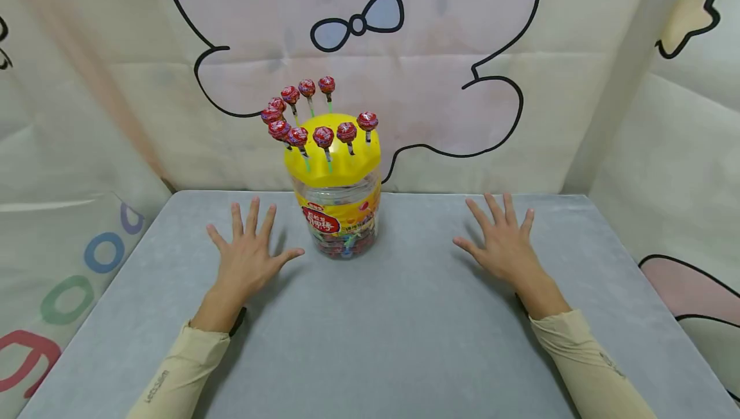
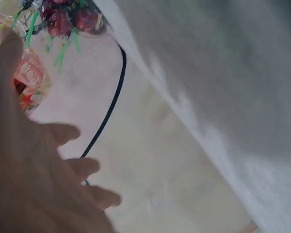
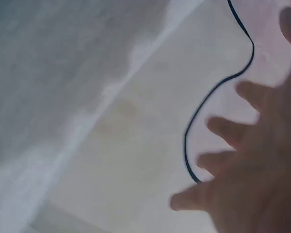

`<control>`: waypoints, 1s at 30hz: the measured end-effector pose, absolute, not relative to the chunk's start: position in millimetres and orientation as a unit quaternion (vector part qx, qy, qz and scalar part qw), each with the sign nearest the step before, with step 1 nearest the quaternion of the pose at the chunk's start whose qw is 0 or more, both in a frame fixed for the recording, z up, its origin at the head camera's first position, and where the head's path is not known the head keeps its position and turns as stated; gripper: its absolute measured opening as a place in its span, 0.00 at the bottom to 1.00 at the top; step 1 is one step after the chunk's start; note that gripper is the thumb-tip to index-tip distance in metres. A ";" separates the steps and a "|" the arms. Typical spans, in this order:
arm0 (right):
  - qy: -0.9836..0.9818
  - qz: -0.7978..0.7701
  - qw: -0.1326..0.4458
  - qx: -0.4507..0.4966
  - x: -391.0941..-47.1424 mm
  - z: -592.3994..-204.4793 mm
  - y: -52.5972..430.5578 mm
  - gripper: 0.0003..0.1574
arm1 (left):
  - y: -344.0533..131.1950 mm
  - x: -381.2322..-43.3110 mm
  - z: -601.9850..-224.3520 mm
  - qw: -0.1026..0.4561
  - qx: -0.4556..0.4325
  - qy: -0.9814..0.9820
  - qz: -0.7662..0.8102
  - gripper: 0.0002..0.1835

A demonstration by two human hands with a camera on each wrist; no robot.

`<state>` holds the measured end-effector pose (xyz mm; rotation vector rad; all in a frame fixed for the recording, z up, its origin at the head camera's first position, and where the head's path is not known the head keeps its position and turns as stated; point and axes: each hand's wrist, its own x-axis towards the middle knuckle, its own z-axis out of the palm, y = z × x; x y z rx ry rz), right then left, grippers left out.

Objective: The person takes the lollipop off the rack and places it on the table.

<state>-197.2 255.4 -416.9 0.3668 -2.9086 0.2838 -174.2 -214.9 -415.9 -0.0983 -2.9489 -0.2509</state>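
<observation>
Grey-topped, your desk (image 1: 405, 329) carries an upright plastic lollipop jar (image 1: 343, 210) left of centre. It looks stiff, slick and moderately light; cup its sides below the yellow lid (image 1: 347, 173). Your left hand (image 1: 245, 258), near it, and right hand (image 1: 505, 244), farther off, stretch forward, backs up, each grip spread and empty. Lollipops (image 1: 323, 137) around the lid probably dislodge easily.

Clear, round plastic jar (image 1: 340, 214) between a bare left hand (image 1: 245, 261) and a bare right hand (image 1: 507, 249).
The jar stands toward the far edge of the grey, flat-topped table (image 1: 376, 342), before the pale, line-printed fabric backdrop (image 1: 439, 98); round, red-wrapped lollipops (image 1: 323, 137) stand around its yellow, domed plastic lid (image 1: 338, 171), and wrapped sweets (image 1: 347, 244) lie inside at the bottom; the left hand is just beside it, the right well apart, both over the table.
</observation>
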 end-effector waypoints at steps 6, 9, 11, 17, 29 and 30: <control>-0.958 0.152 0.164 0.181 -199.9 -402.3 245.2 0.50 | -211.0 -177.1 -389.3 0.069 -0.043 -0.977 -0.197 0.59; -0.942 0.211 0.159 0.208 -199.6 -386.1 229.0 0.49 | -201.8 -180.6 -366.9 0.075 -0.059 -0.951 -0.295 0.58; -0.932 0.250 0.142 0.219 -198.8 -372.7 215.2 0.49 | -192.1 -182.7 -351.7 0.073 -0.064 -0.927 -0.363 0.59; -0.885 0.362 0.113 0.271 -196.0 -334.0 167.7 0.45 | -160.0 -182.6 -326.2 0.081 -0.069 -0.824 -0.556 0.56; -0.824 0.451 0.188 0.286 -202.5 -274.2 108.4 0.39 | -133.9 -189.6 -327.0 0.124 -0.064 -0.759 -0.636 0.54; -0.822 0.452 0.197 0.286 -203.9 -270.0 105.0 0.38 | -134.0 -190.6 -327.0 0.124 -0.061 -0.758 -0.637 0.53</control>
